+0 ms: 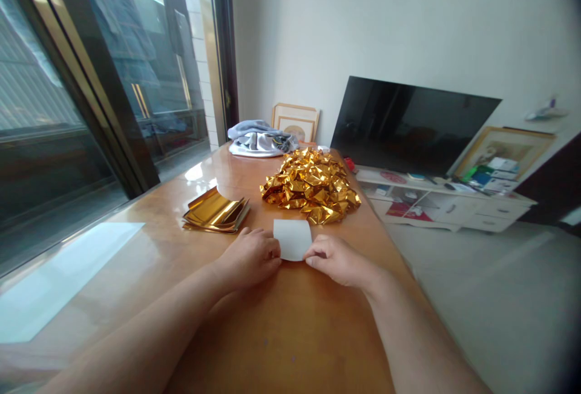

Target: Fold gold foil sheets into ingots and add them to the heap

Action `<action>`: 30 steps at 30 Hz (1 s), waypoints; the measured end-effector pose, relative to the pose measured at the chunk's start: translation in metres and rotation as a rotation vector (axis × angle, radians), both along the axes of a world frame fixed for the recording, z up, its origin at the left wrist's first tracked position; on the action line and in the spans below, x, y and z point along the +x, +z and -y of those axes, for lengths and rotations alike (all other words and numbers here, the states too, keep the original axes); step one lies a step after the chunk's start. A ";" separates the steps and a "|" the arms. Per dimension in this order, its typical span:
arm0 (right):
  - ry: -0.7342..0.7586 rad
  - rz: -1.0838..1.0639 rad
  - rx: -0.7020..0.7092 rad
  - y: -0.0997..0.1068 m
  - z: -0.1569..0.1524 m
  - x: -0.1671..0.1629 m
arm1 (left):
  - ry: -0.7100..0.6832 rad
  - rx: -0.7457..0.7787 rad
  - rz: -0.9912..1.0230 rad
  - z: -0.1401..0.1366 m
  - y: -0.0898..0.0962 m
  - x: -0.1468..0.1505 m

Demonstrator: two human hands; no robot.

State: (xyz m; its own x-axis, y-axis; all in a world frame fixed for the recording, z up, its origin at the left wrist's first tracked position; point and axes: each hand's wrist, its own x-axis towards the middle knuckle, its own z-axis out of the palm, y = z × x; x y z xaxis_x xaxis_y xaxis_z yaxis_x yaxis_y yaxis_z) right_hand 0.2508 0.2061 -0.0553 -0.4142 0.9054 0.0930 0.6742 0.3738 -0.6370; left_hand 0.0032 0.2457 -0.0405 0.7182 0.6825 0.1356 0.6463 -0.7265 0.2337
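A small white sheet of paper (pixel 293 239) lies on the wooden table (pixel 290 327), its near edge curling slightly up. My left hand (pixel 254 256) pinches its near left corner between thumb and fingers. At the near right corner, my right hand (pixel 333 259) pinches the same sheet. Just beyond my left hand sits a stack of gold foil sheets (pixel 215 212), the top ones bent upward. A heap of folded gold foil pieces (pixel 313 185) rises behind the white sheet, its near side almost touching the paper's far right corner.
Folded clothes (pixel 261 138) lie at the table's far end. A glass sliding door (pixel 113 79) runs along the left. Beyond the table's right edge stand a large black television (pixel 411 124) and a low white cabinet (pixel 481 215).
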 end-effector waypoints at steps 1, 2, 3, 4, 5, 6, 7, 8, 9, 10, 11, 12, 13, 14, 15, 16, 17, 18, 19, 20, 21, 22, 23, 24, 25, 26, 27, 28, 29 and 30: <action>-0.007 -0.011 -0.006 0.001 0.000 0.000 | 0.005 -0.006 0.004 0.000 0.000 0.000; -0.020 -0.021 -0.013 0.001 0.000 0.000 | 0.008 -0.009 0.009 -0.001 0.000 -0.001; -0.036 -0.030 -0.022 0.001 0.000 0.000 | 0.010 -0.009 0.014 -0.001 0.000 -0.001; -0.049 -0.038 -0.033 0.000 0.000 0.000 | 0.010 -0.008 0.019 -0.002 0.001 -0.002; -0.063 -0.045 -0.045 -0.001 0.000 0.001 | 0.012 -0.008 0.025 -0.003 0.001 -0.003; -0.077 -0.052 -0.056 -0.003 -0.001 0.001 | 0.017 -0.012 0.031 -0.004 0.000 -0.003; -0.096 -0.060 -0.069 -0.005 -0.002 0.001 | 0.025 -0.021 0.036 -0.005 0.000 -0.004; -0.119 -0.069 -0.084 -0.007 -0.002 0.001 | 0.036 -0.034 0.040 -0.006 -0.001 -0.004; -0.147 -0.078 -0.101 -0.010 -0.003 0.001 | 0.048 -0.051 0.044 -0.007 -0.002 -0.005; -0.177 -0.088 -0.119 -0.012 -0.004 0.001 | 0.062 -0.070 0.049 -0.008 -0.003 -0.005; -0.206 -0.096 -0.137 -0.014 -0.005 0.001 | 0.075 -0.092 0.051 -0.009 -0.004 -0.005; -0.232 -0.102 -0.154 -0.016 -0.005 0.000 | 0.085 -0.114 0.053 -0.010 -0.004 -0.004; -0.251 -0.105 -0.166 -0.017 -0.006 0.000 | 0.095 -0.136 0.055 -0.011 -0.005 -0.004; -0.266 -0.106 -0.174 -0.017 -0.006 -0.001 | 0.104 -0.155 0.054 -0.011 -0.006 -0.004; -0.276 -0.106 -0.178 -0.016 -0.006 -0.002 | 0.111 -0.172 0.053 -0.012 -0.006 -0.003; -0.285 -0.106 -0.180 -0.015 -0.005 -0.002 | 0.116 -0.186 0.053 -0.012 -0.006 -0.003; -0.293 -0.106 -0.181 -0.014 -0.005 -0.003 | 0.120 -0.199 0.055 -0.013 -0.006 -0.003; -0.301 -0.104 -0.180 -0.013 -0.005 -0.003 | 0.123 -0.211 0.060 -0.013 -0.005 -0.003; -0.310 -0.101 -0.180 -0.012 -0.004 -0.004 | 0.125 -0.225 0.069 -0.014 -0.005 -0.003; -0.319 -0.097 -0.180 -0.011 -0.004 -0.004 | 0.125 -0.239 0.078 -0.014 -0.004 -0.003; -0.326 -0.093 -0.183 -0.011 -0.004 -0.004 | 0.126 -0.253 0.086 -0.014 -0.003 -0.003; -0.331 -0.089 -0.187 -0.011 -0.004 -0.004 | 0.125 -0.265 0.091 -0.014 -0.001 -0.004; -0.331 -0.085 -0.192 -0.011 -0.004 -0.004 | 0.123 -0.274 0.092 -0.014 0.000 -0.004; -0.328 -0.081 -0.196 -0.012 -0.005 -0.004 | 0.123 -0.280 0.090 -0.013 0.002 -0.004; -0.319 -0.078 -0.199 -0.012 -0.005 -0.004 | 0.123 -0.281 0.088 -0.012 0.003 -0.004; -0.312 -0.077 -0.196 -0.013 -0.005 -0.004 | 0.124 -0.283 0.084 -0.011 0.004 -0.003; -0.306 -0.076 -0.189 -0.015 -0.005 -0.004 | 0.129 -0.284 0.078 -0.010 0.004 -0.003; -0.301 -0.076 -0.180 -0.016 -0.006 -0.004 | 0.139 -0.283 0.069 -0.010 0.004 -0.002; -0.299 -0.075 -0.171 -0.016 -0.006 -0.003 | 0.150 -0.279 0.060 -0.009 0.004 -0.001; -0.298 -0.075 -0.162 -0.017 -0.006 -0.003 | 0.161 -0.269 0.051 -0.009 0.002 0.000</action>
